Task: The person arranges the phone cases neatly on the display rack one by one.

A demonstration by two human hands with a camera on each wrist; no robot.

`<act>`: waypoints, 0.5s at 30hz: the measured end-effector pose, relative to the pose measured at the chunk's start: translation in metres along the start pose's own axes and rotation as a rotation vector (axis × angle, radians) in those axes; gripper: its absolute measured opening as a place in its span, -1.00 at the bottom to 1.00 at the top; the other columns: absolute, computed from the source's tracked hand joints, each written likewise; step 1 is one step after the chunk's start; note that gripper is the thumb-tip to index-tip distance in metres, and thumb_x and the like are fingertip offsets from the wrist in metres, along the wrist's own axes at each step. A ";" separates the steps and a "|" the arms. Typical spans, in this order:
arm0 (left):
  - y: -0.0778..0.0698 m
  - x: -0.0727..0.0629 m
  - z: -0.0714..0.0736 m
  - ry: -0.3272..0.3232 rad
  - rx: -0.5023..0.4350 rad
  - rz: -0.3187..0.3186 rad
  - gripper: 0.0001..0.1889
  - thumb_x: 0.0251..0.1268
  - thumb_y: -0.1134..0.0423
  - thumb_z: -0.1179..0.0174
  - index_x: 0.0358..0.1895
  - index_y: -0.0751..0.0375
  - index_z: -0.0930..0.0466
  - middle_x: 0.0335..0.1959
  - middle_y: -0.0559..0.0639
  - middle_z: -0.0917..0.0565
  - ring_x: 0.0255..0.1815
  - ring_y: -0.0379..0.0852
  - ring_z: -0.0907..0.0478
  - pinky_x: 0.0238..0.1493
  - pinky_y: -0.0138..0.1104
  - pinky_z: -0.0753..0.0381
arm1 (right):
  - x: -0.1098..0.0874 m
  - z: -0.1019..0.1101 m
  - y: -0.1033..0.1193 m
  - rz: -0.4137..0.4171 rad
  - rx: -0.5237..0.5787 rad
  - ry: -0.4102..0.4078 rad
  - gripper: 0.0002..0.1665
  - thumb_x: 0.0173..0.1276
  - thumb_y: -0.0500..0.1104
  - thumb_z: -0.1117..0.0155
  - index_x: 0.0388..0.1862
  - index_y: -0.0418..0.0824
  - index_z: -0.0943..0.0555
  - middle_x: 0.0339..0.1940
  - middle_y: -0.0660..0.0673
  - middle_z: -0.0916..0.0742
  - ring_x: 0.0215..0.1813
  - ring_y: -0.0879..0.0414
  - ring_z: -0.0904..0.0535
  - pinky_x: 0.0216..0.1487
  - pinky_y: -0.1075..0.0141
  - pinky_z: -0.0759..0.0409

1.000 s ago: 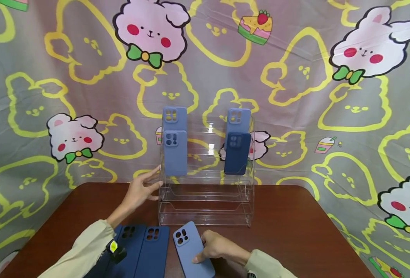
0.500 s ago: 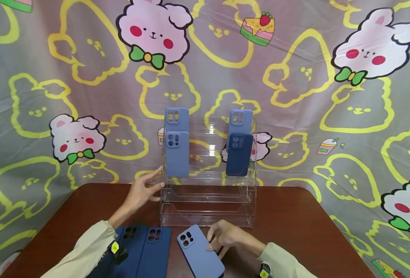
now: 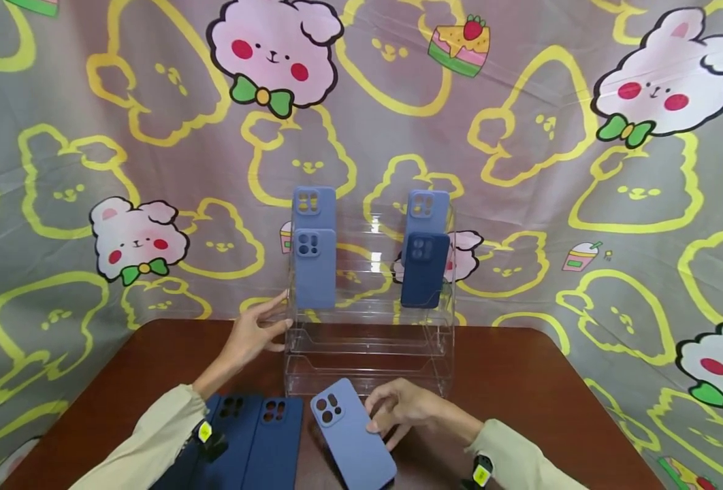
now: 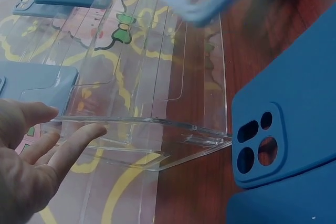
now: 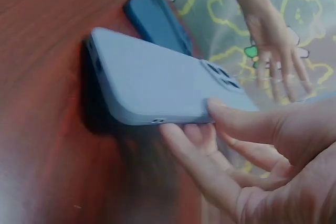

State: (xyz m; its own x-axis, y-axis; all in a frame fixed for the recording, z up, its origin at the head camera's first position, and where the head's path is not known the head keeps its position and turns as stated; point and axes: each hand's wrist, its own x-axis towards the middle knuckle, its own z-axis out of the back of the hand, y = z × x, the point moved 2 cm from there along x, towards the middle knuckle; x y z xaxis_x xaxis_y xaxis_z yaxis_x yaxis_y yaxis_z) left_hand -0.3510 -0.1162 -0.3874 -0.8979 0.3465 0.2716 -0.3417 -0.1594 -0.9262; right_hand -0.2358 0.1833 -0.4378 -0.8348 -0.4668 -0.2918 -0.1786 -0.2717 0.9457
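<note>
My right hand (image 3: pixel 409 408) pinches the long edge of a light blue phone case (image 3: pixel 357 439) between thumb and fingers. In the right wrist view that case (image 5: pixel 152 80) is tilted above the brown table, its camera cutouts at the far end. My left hand (image 3: pixel 252 337) rests at the left side of a clear acrylic stepped rack (image 3: pixel 367 347). Its fingers (image 4: pixel 79 148) are spread and fairly straight by the rack's side edge. On the rack's upper steps stand light blue cases (image 3: pixel 315 279) at left, and a dark blue case (image 3: pixel 425 272) before a light blue one (image 3: pixel 429 211) at right.
Several dark blue phone cases (image 3: pixel 276 442) lie side by side on the brown table (image 3: pixel 508 381), front left of the rack. A patterned cloth (image 3: pixel 521 204) with cartoon rabbits hangs behind.
My right hand has shifted its grip along the light blue case, moved it slightly right and raised its camera end. My left hand stays at the rack's side.
</note>
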 end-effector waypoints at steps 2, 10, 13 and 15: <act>-0.001 0.000 0.001 -0.003 0.002 -0.001 -0.32 0.52 0.40 -0.25 0.63 0.10 -0.27 0.48 0.44 -0.42 0.24 0.41 -0.61 -0.26 -0.07 -0.87 | 0.000 0.004 0.009 0.060 0.020 -0.004 -0.77 0.38 -0.46 -0.40 -0.02 -0.51 -0.65 -0.39 -0.10 -0.78 -0.34 0.09 -0.74 -0.26 0.01 -0.87; 0.001 -0.001 0.001 0.017 -0.003 0.013 -0.31 0.53 0.41 -0.24 0.64 0.10 -0.25 0.50 0.45 -0.38 0.26 0.42 -0.59 -0.23 -0.07 -0.87 | 0.001 0.025 0.047 0.263 0.002 -0.169 -0.69 0.44 -0.37 -0.40 0.08 -0.50 -0.61 -0.23 -0.14 -0.78 -0.25 0.08 -0.77 -0.08 -0.17 -0.82; 0.001 0.000 0.002 0.017 -0.015 0.021 -0.31 0.52 0.42 -0.24 0.64 0.10 -0.25 0.51 0.45 -0.37 0.27 0.41 -0.59 -0.22 -0.06 -0.87 | 0.001 0.033 0.063 0.328 -0.003 -0.259 -0.68 0.45 -0.36 -0.39 0.10 -0.50 -0.60 -0.18 -0.18 -0.78 -0.19 0.08 -0.78 -0.01 -0.17 -0.82; 0.001 0.000 0.002 0.012 -0.020 0.024 -0.31 0.52 0.41 -0.24 0.64 0.08 -0.26 0.52 0.44 -0.37 0.28 0.40 -0.59 -0.21 -0.06 -0.87 | 0.002 0.039 0.073 0.353 -0.002 -0.309 -0.67 0.45 -0.37 -0.39 0.12 -0.49 -0.59 -0.15 -0.19 -0.78 -0.17 0.07 -0.79 0.03 -0.17 -0.80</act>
State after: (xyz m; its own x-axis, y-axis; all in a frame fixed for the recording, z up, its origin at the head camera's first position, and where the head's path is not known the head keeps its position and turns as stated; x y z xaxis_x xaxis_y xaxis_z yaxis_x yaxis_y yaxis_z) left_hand -0.3518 -0.1186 -0.3873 -0.9022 0.3542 0.2462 -0.3145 -0.1493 -0.9375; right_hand -0.2711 0.1956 -0.3636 -0.9604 -0.2583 0.1045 0.1449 -0.1427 0.9791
